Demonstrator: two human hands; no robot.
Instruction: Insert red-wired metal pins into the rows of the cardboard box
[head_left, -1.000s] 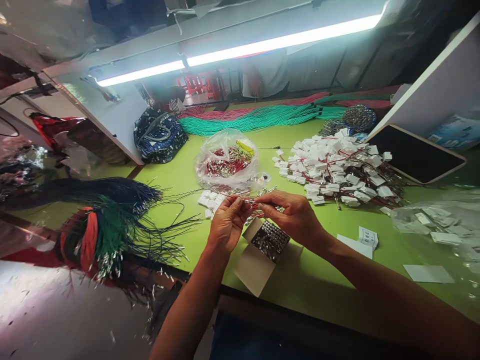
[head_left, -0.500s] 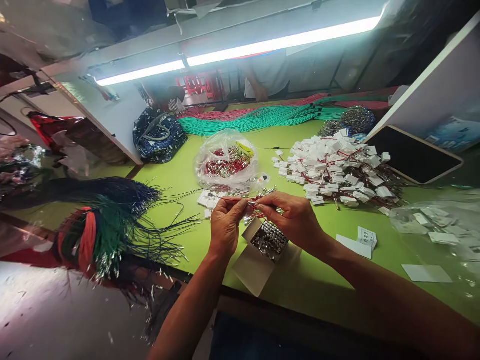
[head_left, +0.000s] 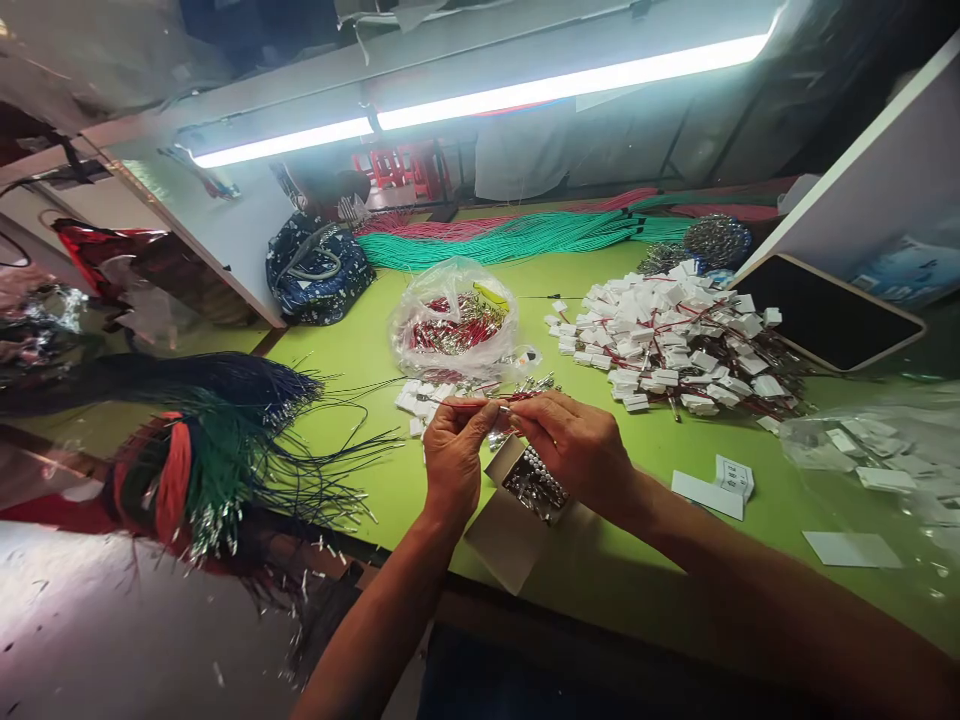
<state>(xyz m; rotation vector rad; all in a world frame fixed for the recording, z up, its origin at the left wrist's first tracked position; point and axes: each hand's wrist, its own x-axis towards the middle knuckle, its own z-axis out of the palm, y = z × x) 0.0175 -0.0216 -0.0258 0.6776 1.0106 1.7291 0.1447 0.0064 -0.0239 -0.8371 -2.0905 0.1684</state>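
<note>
Head view: the green table [head_left: 780, 500] spreads out beneath both my hands and well past them on every side. Beyond my hands, along its far side, lies a long bundle of green wires [head_left: 510, 240], and left of my left hand hangs a bundle of dark wires [head_left: 225, 385]. Beyond and to the right of my right hand is a big heap of white connectors [head_left: 675, 335] with red leads among them. Straight past my hands sits a clear plastic bag [head_left: 401, 330] full of red wires with metal ends. Just below my fingers, on the near side, an open box [head_left: 504, 458] holds rows of small silver parts.

My left hand [head_left: 456, 450] is closed in a pinch, thumb against fingers, on a thin red wire [head_left: 469, 405]. My right hand [head_left: 581, 440] meets it, fingertips pinched at a small silver piece [head_left: 504, 408] on the wire's end; how firmly, I cannot tell.

I judge this single piece to be partway through, and cannot tell whether wire and silver piece are fully joined. By the look of it, plenty is left: the bag is well filled and the box is well stocked.
</note>
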